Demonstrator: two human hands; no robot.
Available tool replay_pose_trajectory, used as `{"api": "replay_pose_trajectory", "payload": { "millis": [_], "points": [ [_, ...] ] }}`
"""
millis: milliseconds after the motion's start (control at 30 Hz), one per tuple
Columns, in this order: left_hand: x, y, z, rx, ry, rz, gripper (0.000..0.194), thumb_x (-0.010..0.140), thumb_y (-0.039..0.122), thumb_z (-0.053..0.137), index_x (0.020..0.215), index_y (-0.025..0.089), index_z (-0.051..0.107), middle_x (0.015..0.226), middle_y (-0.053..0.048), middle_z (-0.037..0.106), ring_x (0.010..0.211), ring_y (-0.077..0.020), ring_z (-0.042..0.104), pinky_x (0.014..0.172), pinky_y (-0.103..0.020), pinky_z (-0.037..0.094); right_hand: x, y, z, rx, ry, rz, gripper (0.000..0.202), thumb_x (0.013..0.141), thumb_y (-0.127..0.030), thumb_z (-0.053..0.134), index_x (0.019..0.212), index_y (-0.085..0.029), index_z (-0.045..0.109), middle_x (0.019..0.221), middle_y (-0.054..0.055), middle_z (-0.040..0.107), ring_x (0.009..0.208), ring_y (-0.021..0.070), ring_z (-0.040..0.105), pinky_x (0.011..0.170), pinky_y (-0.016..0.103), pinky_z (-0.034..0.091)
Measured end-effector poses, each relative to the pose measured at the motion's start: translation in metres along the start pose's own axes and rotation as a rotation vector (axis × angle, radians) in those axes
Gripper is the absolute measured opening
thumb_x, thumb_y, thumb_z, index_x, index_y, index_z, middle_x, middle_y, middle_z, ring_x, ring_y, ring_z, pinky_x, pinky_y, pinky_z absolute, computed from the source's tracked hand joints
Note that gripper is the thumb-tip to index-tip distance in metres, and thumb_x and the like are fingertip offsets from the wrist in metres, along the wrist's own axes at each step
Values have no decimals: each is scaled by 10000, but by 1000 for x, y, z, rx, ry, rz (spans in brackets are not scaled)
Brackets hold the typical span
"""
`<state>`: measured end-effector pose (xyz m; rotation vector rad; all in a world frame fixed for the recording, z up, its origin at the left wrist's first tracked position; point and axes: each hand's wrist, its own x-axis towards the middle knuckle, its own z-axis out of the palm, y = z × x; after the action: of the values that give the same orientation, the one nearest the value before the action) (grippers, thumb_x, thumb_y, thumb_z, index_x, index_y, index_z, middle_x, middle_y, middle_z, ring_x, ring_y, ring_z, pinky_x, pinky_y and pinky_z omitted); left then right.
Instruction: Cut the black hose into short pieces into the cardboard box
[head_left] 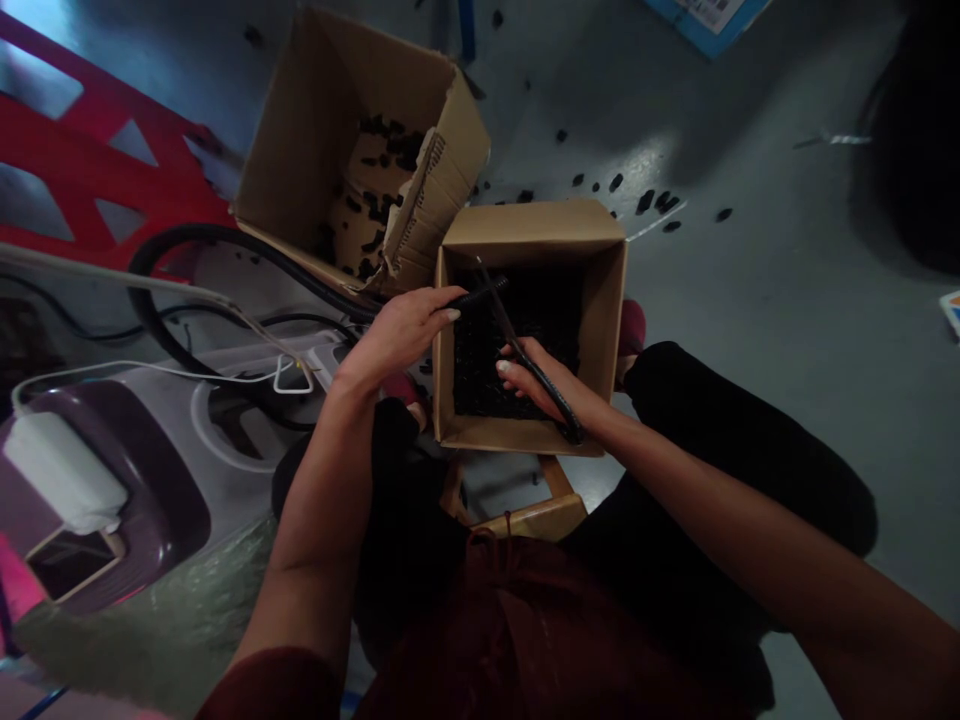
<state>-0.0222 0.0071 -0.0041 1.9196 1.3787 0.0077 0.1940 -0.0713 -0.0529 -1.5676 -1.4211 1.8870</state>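
Note:
My left hand (409,325) is closed around the end of a long black hose (262,243), whose tip juts over a cardboard box (531,225). In my right hand (544,375) is a dark cutting tool, which looks like scissors (501,312). The narrow blade crosses the hose tip just beyond my left fingers. Whether a second blade lies behind the hose is hard to see. Many small black pieces (480,375) cover the bottom of the box, which stands between my legs below both hands.
A taller open carton (281,130) with scattered black bits stands behind on the left. More bits (645,202) lie on the grey floor. To the left are a red plastic frame (75,185), a purple-and-white stool (161,440), a white power adapter (64,470) and a phone (75,562).

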Motion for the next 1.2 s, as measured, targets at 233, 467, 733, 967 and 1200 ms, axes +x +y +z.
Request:
{"api": "replay_pose_trajectory", "payload": {
  "millis": [233, 467, 733, 967, 1200],
  "points": [
    [1, 0, 4, -22, -52, 40, 412, 952, 278, 447, 1307, 162, 620, 1309, -44, 662, 1208, -187, 605, 1078, -292, 419, -2, -5, -3, -61, -8, -6, 405, 851, -513, 566, 1100, -210, 469, 899, 49, 626, 759, 193, 604, 706, 350, 472],
    [0, 3, 5, 0, -57, -15, 431, 949, 267, 445, 1330, 131, 593, 1334, -74, 643, 1239, -201, 588, 1085, -299, 412, -4, -12, -5, -135, 5, 59, 337, 903, -536, 438, 994, -213, 472, 805, 16, 565, 670, 157, 535, 643, 308, 429],
    [-1, 5, 4, -17, -48, -35, 406, 952, 282, 419, 1288, 155, 608, 1263, -64, 675, 1160, -185, 620, 1036, -286, 436, -7, -14, -7, -141, 53, 38, 313, 892, -531, 460, 894, -219, 477, 684, -20, 501, 600, 131, 463, 572, 266, 370],
    [-1, 5, 3, 2, -71, -45, 413, 959, 264, 398, 1286, 106, 595, 1212, -107, 686, 1113, -195, 632, 1017, -311, 447, -5, -13, -6, -175, 76, 21, 245, 885, -464, 466, 879, -219, 476, 696, -11, 517, 608, 141, 488, 596, 274, 371],
    [-2, 2, 1, -24, -78, -43, 419, 959, 293, 381, 1274, 122, 598, 1207, -98, 684, 1111, -194, 629, 1016, -313, 445, -6, -18, -7, -234, 62, 25, 193, 885, -413, 459, 852, -223, 471, 678, -8, 520, 598, 148, 494, 621, 282, 368]
  ]
}}
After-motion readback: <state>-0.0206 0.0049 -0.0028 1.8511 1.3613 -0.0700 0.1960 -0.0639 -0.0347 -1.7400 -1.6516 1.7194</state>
